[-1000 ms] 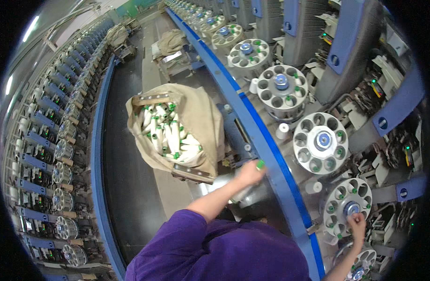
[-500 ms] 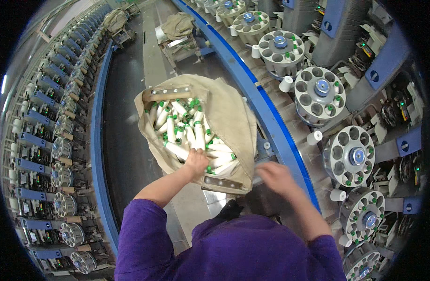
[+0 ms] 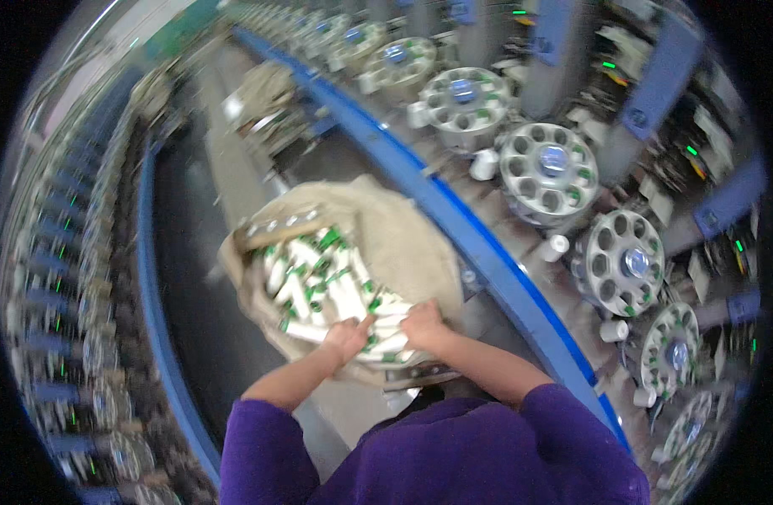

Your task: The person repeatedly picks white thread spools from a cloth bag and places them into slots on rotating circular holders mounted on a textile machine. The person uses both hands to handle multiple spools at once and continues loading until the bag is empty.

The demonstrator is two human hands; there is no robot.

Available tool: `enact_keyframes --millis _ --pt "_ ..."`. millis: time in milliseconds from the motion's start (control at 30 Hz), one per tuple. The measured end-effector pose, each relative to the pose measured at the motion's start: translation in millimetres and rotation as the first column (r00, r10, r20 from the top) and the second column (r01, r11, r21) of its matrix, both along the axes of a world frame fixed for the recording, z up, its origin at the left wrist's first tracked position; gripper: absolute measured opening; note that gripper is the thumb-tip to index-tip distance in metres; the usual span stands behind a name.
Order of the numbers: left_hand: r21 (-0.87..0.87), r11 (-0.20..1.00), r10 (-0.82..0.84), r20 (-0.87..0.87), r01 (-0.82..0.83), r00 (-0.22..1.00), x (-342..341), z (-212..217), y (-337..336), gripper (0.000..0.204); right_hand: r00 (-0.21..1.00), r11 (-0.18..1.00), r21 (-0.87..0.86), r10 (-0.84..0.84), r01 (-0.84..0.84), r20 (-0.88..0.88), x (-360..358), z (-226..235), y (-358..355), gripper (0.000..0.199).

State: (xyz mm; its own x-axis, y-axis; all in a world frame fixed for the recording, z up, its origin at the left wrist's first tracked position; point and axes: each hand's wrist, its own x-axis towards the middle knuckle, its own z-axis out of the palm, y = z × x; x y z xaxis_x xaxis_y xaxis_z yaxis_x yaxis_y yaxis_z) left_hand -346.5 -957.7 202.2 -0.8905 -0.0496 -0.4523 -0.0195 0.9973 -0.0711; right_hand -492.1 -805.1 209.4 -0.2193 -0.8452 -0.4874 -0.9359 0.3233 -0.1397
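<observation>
White yarn bobbins (image 3: 346, 295) with green ends lie heaped at many angles in a beige canvas bag (image 3: 416, 240) set into a cart in front of me. My left hand (image 3: 349, 338) is down at the near side of the heap, its fingers curled round a bobbin. Just to its right, my right hand (image 3: 426, 326) reaches in by the bag's right side, fingers bent onto the end of a bobbin. Motion blur and the hands themselves hide the fingertips in part.
Along the right, behind a blue rail (image 3: 487, 223), stand machines with round multi-hole bobbin magazines (image 3: 549, 171), some holding green-tipped bobbins. Another machine row (image 3: 113, 328) runs down the left. Farther along the aisle stands a second cart with a canvas cover (image 3: 264, 94).
My right hand has moved left from beside the bag onto the bobbins. My left hand stays among them. The view has turned to the right.
</observation>
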Motion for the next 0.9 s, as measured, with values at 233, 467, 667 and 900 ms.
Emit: enact_keyframes --millis 233,467,667,900 --pt "0.079 0.984 0.153 0.076 -0.159 0.985 -25 -10 6 0.040 0.790 0.946 0.055 -0.297 0.318 0.537 -36 55 101 0.050" --pt "0.630 0.774 0.266 -0.237 -0.061 0.934 -95 114 38 0.032 -0.227 0.282 0.266 -0.161 0.922 0.960 -20 75 226 0.047" --pt "0.740 -0.459 0.305 0.651 -0.492 0.695 -142 119 151 0.026 -0.169 0.262 0.159 0.015 0.952 0.985 16 77 247 0.043" --pt "0.595 -0.671 -0.067 0.548 -0.444 0.834 -207 129 237 0.026 -0.037 0.252 0.067 -0.123 0.965 0.992 -29 105 306 0.048"
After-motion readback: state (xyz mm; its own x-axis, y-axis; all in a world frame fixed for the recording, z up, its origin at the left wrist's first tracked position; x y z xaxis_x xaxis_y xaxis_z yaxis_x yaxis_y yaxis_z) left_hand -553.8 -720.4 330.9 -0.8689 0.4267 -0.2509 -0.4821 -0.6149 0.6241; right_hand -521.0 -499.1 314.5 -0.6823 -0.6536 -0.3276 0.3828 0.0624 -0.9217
